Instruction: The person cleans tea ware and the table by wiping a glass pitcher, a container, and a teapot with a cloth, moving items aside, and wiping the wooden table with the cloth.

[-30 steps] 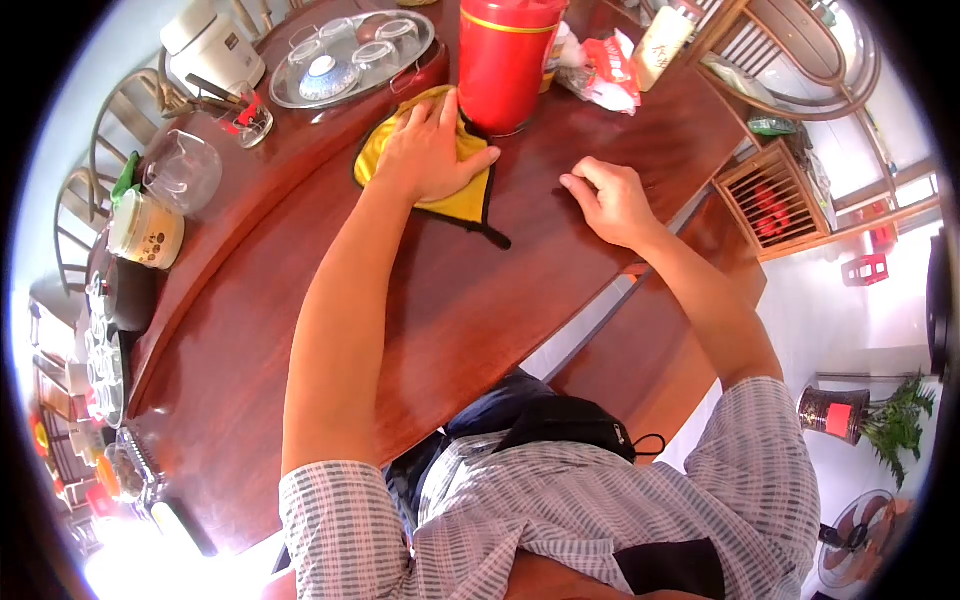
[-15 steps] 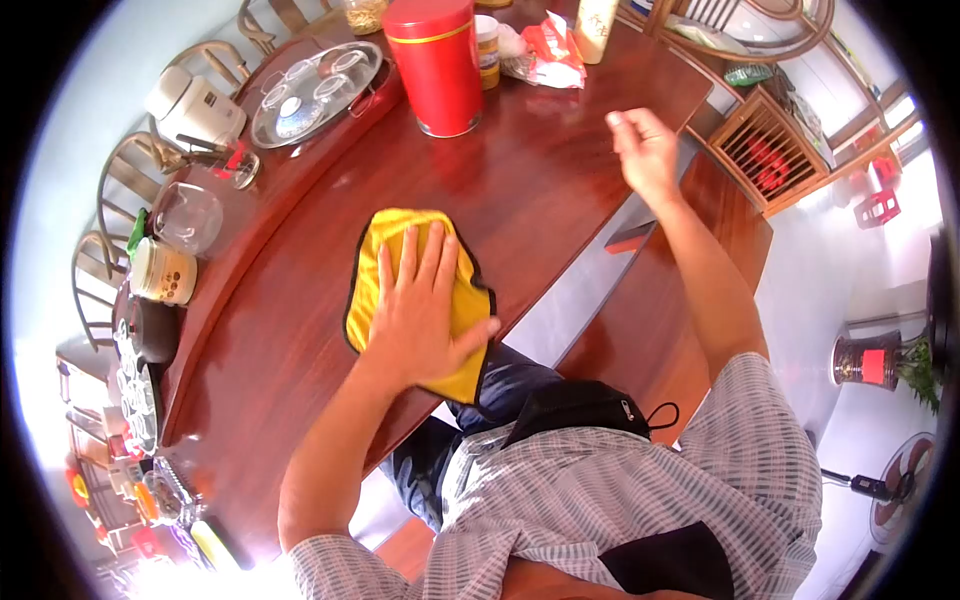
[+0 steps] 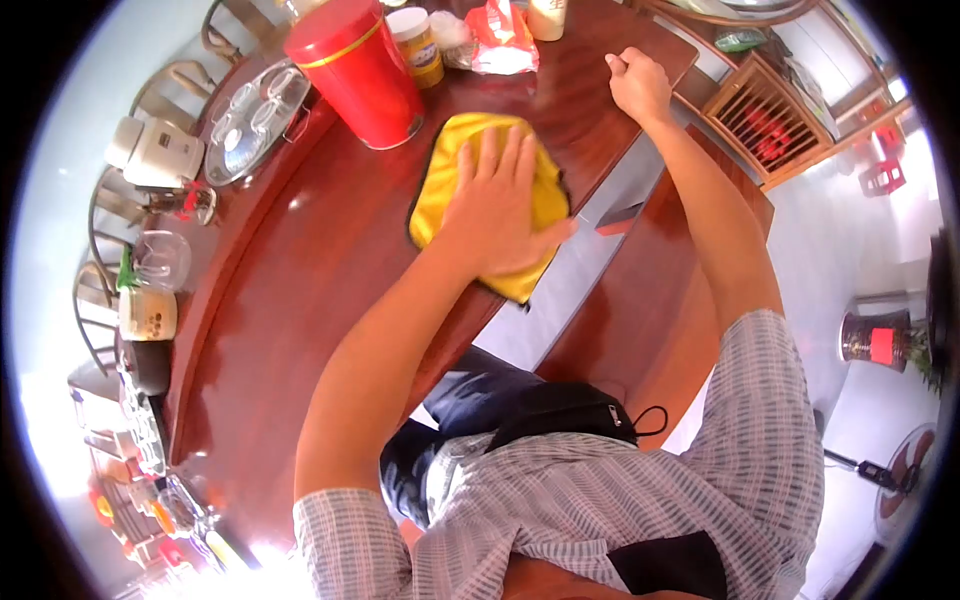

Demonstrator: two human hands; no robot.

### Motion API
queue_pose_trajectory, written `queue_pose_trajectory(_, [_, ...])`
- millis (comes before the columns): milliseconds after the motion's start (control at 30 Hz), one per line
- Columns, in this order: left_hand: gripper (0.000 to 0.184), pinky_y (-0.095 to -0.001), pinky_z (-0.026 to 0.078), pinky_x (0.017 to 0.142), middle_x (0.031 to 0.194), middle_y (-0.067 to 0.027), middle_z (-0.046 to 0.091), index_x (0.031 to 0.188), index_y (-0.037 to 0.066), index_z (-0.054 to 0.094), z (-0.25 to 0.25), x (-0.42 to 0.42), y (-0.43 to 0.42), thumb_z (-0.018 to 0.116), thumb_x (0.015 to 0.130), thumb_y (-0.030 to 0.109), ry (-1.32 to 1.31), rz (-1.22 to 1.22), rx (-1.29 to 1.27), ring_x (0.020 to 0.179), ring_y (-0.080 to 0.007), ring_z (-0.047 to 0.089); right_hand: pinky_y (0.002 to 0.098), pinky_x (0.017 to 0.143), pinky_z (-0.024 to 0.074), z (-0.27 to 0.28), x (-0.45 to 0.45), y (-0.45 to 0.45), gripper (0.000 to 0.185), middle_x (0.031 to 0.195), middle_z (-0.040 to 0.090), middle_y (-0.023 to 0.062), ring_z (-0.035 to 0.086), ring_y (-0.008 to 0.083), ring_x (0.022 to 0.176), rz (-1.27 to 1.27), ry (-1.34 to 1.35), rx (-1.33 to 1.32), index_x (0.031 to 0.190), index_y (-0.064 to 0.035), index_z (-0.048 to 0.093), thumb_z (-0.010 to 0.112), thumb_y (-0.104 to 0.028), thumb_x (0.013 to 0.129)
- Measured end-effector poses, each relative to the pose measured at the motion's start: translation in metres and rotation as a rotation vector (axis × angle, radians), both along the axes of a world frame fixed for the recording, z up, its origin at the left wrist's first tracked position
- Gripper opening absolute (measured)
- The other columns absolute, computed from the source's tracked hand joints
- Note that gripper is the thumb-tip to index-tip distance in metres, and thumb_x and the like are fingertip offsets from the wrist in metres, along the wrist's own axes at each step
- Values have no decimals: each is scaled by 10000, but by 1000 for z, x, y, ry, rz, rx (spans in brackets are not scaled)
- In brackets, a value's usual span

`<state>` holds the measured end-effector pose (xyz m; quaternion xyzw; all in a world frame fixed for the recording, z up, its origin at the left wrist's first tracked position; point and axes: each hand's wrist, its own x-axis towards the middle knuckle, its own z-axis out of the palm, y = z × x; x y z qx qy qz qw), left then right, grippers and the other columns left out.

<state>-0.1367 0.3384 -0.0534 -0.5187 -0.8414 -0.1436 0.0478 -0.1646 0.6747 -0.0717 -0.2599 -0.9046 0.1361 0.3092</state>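
My left hand (image 3: 495, 205) lies flat, palm down, on a yellow cloth (image 3: 452, 148) with a dark edge, fingers stretched out and thumb apart. Beneath them is a glossy red-brown wooden table (image 3: 300, 290); one corner of the cloth hangs past the table's near edge. My right hand (image 3: 640, 85) is closed in a fist above the right end of the table, and nothing shows in it. Beyond the cloth stands a red canister (image 3: 360, 75) with a gold band.
Behind the canister are a yellow jar with a white lid (image 3: 415, 50), a red packet (image 3: 502, 40) and a pale bottle (image 3: 547, 18). A round tray with glasses (image 3: 258, 120) sits on the raised left part. A wooden bench (image 3: 610, 310) runs along the right side.
My left hand has slid the cloth forward and to the right, closer to the canister. My right hand has shifted slightly forward. The whole view has turned a little.
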Motion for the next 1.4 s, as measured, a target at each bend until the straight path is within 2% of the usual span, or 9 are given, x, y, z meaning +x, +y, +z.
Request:
queue_pose_trajectory(333, [1000,-650,176,1263,1722,-123,316,1652,117,353,-12,-18,97,712,841,580,42,-172,-139,1602,-365,236,615,816,527,-6,-11,6,346,970,716,269,667,534,958,134,-132,164,978,-89,695,609,-422,1023])
queue_pose_trajectory(433, [990,-644,159,1265,1706,-136,333,1635,110,381,-17,5,54,758,812,510,7,-149,-98,1588,-359,257,586,812,539,-21,-14,25,305,1003,724,241,667,514,939,304,-96,330,1027,-113,712,577,-386,1038])
queue_pose_trajectory(600, [866,-607,170,1275,1674,-163,363,1567,27,428,-31,61,-52,715,853,425,71,3,120,1564,-390,284,601,808,474,-32,-27,53,412,992,686,289,611,554,971,190,-134,295,1011,-48,646,550,-444,1073])
queue_pose_trajectory(800, [823,-558,157,1308,1683,-171,355,1574,27,421,-2,125,-234,600,988,575,-52,258,79,1590,-373,260,643,880,489,-41,-41,92,418,1091,722,281,652,546,1050,142,-236,331,1123,-65,684,526,-448,1071])
queue_pose_trajectory(833, [836,-557,154,1309,1691,-171,345,1583,33,417,0,137,-263,603,983,584,-67,333,89,1595,-370,252,615,876,485,-28,-33,68,444,1071,707,317,650,540,1027,129,-275,361,1103,19,686,548,-401,1074])
queue_pose_trajectory(1167, [882,-561,192,1296,1637,-230,411,1552,8,474,9,236,-519,634,940,623,80,1319,15,1548,-447,317,612,906,538,7,-31,13,371,1153,742,253,704,482,1063,-90,-546,478,1189,-58,693,552,-381,1072])
queue_pose_trajectory(1267, [858,-556,227,1281,1631,-244,415,1546,5,477,-1,231,-553,642,956,605,139,1426,-30,1535,-455,331,556,806,593,-37,-70,116,347,1114,761,180,739,419,937,164,-496,926,1197,-155,760,635,-418,1008])
queue_pose_trajectory(1333, [810,-516,250,1279,1629,-241,432,1554,22,476,-8,223,-555,634,988,579,128,1432,-62,1541,-424,341,531,737,586,-36,-52,93,303,1098,766,149,732,394,857,339,-438,1047,1151,-169,795,643,-388,1009])
queue_pose_trajectory(1400, [810,-504,232,1288,1653,-231,409,1585,52,455,-18,222,-564,643,991,571,152,1385,-117,1567,-410,310,529,716,581,-55,-55,118,454,1127,774,129,739,369,892,342,-360,794,1260,-160,776,598,-517,1044])
